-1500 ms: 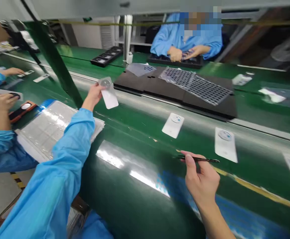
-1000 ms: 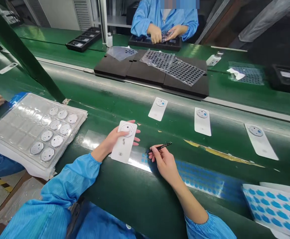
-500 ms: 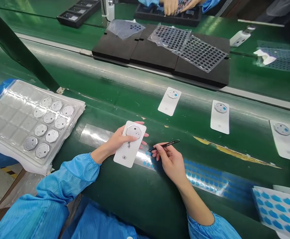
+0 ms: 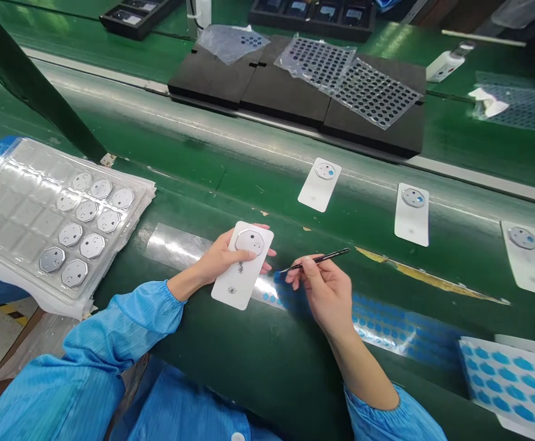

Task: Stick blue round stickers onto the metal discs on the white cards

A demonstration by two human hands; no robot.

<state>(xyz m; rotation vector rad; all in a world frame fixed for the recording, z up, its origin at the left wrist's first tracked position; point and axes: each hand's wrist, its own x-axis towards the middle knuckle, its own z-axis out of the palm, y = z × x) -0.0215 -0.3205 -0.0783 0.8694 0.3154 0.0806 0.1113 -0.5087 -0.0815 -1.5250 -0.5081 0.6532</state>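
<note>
Head view, the only one: left hand (image 4: 215,260) has a white panel (image 4: 231,293) clamped, thumb on its face at the lower edge of the round plate (image 4: 248,240), other fingers underneath with tips poking out past the panel's right edge; right hand (image 4: 326,293) has thumb and fingers together on a slim black tool (image 4: 326,257), its tip aimed at the left fingertips, near but apart from the panel; can't tell if the tool's own tip is closed; a blue dot (image 4: 277,276) shows at that tip, lifted or on the strip unclear; clear strip (image 4: 175,245) passes below both sets of fingers, many blue dots (image 4: 382,321) left on it to the right of the right fingers; progress, judged from this: three finished-looking panels (image 4: 411,222) lie beyond and to the right of the right fingers, each with a blue spot on its round plate; the held one shows no blue on its visible face, so that step looks undone there; well left of the left fingers, tray (image 4: 33,225) has round plates (image 4: 92,245) in only some pockets, so supply remains; white sheet (image 4: 501,383) with larger blue stickers (image 4: 507,374) sits far right of the right fingers, nothing touching it.
</note>
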